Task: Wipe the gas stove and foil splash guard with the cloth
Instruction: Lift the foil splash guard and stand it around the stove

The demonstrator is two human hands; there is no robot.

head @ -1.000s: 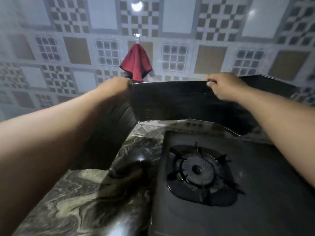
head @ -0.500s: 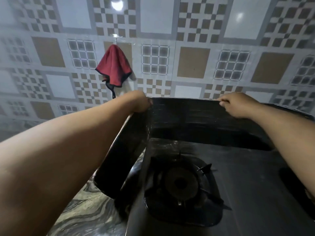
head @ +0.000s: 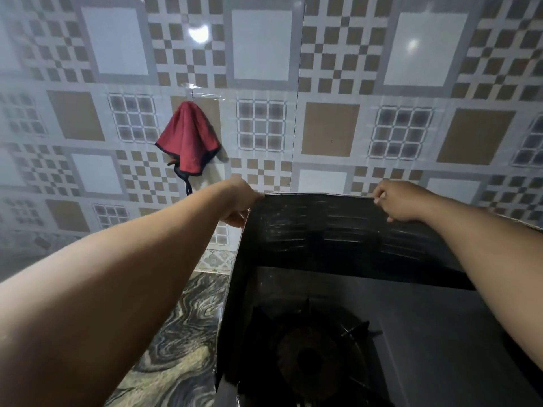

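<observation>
A dark foil splash guard (head: 317,227) stands upright around the back and left side of a black gas stove (head: 411,333). My left hand (head: 239,205) grips the guard's top left corner. My right hand (head: 395,201) pinches its top edge further right. A burner (head: 311,351) with its pan support sits at the stove's left, in shadow. A red cloth (head: 188,142) with dark trim hangs from a hook on the tiled wall, above and left of my left hand, touched by neither hand.
The patterned tile wall (head: 332,133) rises just behind the guard. A marbled dark countertop (head: 182,342) lies left of the stove, under my left forearm.
The guard, held up off the counter a second ago, has come down and back and now stands at the stove's back and left edges. Both hands moved with it, still gripping its top edge.
</observation>
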